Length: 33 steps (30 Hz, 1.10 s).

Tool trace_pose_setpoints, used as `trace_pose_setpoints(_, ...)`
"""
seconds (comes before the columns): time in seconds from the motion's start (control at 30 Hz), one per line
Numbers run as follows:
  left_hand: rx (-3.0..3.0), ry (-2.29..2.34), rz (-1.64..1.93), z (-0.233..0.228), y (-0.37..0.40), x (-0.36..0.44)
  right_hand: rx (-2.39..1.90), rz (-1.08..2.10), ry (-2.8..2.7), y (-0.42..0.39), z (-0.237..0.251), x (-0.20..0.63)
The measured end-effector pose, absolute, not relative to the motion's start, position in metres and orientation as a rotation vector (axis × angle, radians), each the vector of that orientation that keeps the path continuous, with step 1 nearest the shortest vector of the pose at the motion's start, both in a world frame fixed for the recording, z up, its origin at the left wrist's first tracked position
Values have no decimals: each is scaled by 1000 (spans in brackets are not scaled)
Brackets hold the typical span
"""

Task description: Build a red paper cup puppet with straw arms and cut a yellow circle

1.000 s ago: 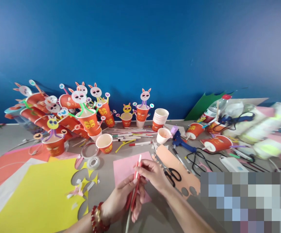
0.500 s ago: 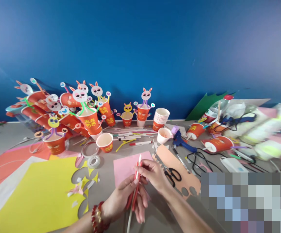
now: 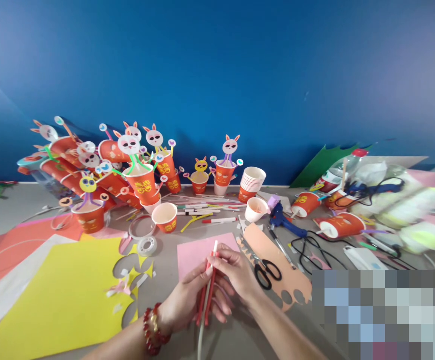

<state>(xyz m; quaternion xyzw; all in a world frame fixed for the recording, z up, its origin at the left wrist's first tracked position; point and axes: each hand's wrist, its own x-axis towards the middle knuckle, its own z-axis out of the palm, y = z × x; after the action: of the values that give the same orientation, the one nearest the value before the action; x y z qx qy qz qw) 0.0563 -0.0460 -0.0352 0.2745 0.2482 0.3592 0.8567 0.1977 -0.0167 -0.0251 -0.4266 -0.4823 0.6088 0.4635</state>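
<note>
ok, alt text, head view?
Left hand and right hand hold red sticks and a pale stick together above a table; yellow paper, pink paper and scissors lie around. Behind are red cups, several with animal faces, and a blue wall.

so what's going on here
A person's left hand and right hand are together, holding thin red sticks alongside a longer white stick, by a pink paper sheet. Black-handled scissors lie by a cut-out orange card to the right. Rabbit-faced red paper cups are clustered at the back left, before a blue wall.
</note>
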Motion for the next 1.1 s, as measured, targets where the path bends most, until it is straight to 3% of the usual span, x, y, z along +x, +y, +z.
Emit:
trace_pose_setpoints(0.33, 632, 495, 747, -42, -49, 59, -1028, 1416, -1285, -17, -33, 194)
trace_pose_setpoints(0.63, 550, 433, 774, -51, -47, 56, -1021, 1636, -1167, -17, -27, 197)
trace_pose_setpoints(0.97, 537, 490, 772, -41, -48, 62, -1034, 1400, -1297, -16, -24, 198)
trace_pose_setpoints(1.1, 581, 524, 807, -43, -50, 62, -1037, 1448, -1253, -17, -25, 195)
